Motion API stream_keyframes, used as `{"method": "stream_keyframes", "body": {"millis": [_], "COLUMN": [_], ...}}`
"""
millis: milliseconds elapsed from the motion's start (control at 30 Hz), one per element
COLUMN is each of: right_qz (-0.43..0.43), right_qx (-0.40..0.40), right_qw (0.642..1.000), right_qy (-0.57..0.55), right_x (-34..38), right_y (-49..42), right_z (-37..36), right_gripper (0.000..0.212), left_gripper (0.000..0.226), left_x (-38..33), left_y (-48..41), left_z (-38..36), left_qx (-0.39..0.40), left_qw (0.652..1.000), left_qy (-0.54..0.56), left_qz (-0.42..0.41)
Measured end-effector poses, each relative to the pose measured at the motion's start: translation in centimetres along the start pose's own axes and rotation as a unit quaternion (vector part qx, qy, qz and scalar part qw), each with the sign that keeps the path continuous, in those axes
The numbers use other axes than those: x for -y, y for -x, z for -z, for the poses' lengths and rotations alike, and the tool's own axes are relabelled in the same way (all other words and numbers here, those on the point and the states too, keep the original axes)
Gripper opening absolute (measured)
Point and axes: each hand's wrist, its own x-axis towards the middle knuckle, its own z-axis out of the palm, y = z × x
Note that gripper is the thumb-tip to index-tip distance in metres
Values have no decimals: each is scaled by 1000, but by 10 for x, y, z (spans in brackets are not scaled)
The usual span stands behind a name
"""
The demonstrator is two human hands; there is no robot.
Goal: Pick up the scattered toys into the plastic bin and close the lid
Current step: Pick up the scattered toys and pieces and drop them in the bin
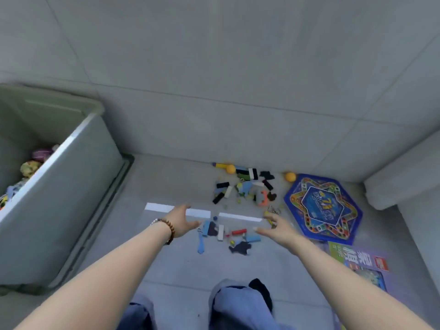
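While both arms reach out over the grey tiled floor, we see the left hand (182,220) with fingers loosely spread and holding nothing, just left of a small cluster of coloured toy blocks (222,232). The right hand (277,228) sits just right of that cluster, fingers straight and apart, palm facing in. We can't tell if it touches the small bits near its fingertips. A brown beaded bracelet (170,228) is on the left wrist.

A larger scattered pile of black, white and blue blocks (245,186) lies farther out by the wall, with two orange balls (230,169) at its far edge. Two white tape strips (240,217) lie on the floor between the piles.

The grey plastic bin (71,186) stands at left, well apart from the toys, open on top. Soft toys (29,167) are already inside it.

At right, a blue hexagonal board game (322,208) lies flat, with a green printed box (352,258) just beside it, nearer us.
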Motion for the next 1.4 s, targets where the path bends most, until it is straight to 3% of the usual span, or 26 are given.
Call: {"method": "stream_keyframes", "body": {"millis": [133,300,633,833,967,1267,1333,1400], "right_qz": [12,61,161,200,181,135,123,109], "right_qx": [27,65,36,5,-24,-44,-47,-59], "right_qw": [999,995,969,968,978,989,991,991], "right_qy": [17,47,183,152,101,44,13,-42], "right_x": [-6,0,-32,-45,-47,-49,-48,-43], "right_y": [-45,-92,-127,-128,-131,-143,-143,-142], "right_z": [-35,-79,-116,-125,-123,-107,-103,-101], "right_gripper": [61,60,74,61,60,57,57,57], "left_gripper": [69,64,70,57,38,25,20,13], "left_x": [9,22,27,20,15,9,9,7], "left_y": [-34,-76,-138,-153,-158,-168,-168,-168], "left_z": [4,-13,-83,-99,-105,-108,-109,-109], "left_qx": [15,13,12,15,1,1,-25,-59], "left_qw": [998,997,986,980,980,971,986,987], "left_qy": [-58,-52,-81,-61,-46,-131,-54,133], "left_qz": [-15,-55,-148,-188,-194,-202,-152,-65]}}
